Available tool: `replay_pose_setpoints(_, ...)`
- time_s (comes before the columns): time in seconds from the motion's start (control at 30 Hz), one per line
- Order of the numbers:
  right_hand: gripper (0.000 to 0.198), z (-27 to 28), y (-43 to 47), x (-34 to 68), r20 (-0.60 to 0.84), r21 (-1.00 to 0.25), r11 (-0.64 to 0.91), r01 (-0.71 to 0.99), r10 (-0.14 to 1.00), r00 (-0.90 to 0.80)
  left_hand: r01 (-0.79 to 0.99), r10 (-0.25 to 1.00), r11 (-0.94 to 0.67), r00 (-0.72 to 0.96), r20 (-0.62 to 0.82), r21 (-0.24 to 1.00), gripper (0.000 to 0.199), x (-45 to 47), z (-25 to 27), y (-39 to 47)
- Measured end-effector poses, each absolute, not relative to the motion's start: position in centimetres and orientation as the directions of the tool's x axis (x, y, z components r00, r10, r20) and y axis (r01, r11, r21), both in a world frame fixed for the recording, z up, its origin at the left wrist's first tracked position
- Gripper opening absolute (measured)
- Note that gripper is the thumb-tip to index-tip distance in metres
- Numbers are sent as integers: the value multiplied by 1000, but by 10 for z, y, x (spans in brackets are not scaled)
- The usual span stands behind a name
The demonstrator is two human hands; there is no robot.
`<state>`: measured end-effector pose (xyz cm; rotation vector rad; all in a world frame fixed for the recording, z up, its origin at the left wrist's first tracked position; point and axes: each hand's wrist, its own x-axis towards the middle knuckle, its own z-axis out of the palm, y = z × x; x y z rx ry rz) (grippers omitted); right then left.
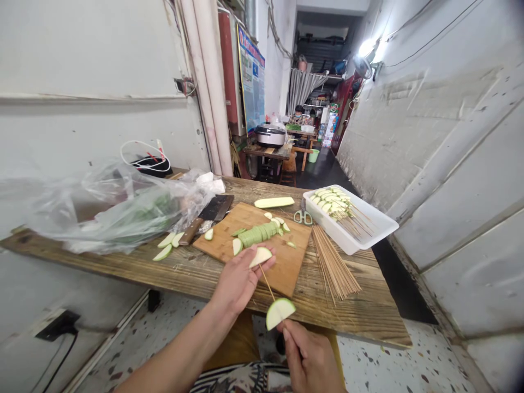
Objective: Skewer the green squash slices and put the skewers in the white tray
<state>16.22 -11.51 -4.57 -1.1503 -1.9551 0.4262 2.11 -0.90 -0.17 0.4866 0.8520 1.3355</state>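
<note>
My left hand [239, 281] holds a pale half-round vegetable slice [261, 256] with green skin, perhaps squash, above the front of the cutting board [282, 270]. A thin bamboo skewer [267, 283] runs from that slice down to a second half-round slice [280, 313], which is threaded on it. Close behind the second slice, my right hand [307, 355] pinches the skewer's lower end, near the table's front edge. On the board lies a row of cut slices [258, 234], with a few loose pieces around it.
A cleaver [216, 207] lies left of the board beside a plastic bag [135, 213]. Right of the board are scissors [303, 216], loose skewers [333, 262] and a white tray [374, 218] of skewered slices. A peeled vegetable piece [274, 202] lies behind the board.
</note>
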Motion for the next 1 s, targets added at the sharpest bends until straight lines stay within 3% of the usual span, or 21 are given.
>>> replay_pose_setpoints(0.3,27,-37,-115,162,525,-601,565,565,813,-253,-664,968,175,-21,-252,727,18,24,-2,-11)
replay_pose_setpoints(1.0,29,-58,-117,166,481,-606,521,601,842,-245,-682,966,177,-17,-258,709,15,34,-4,-20)
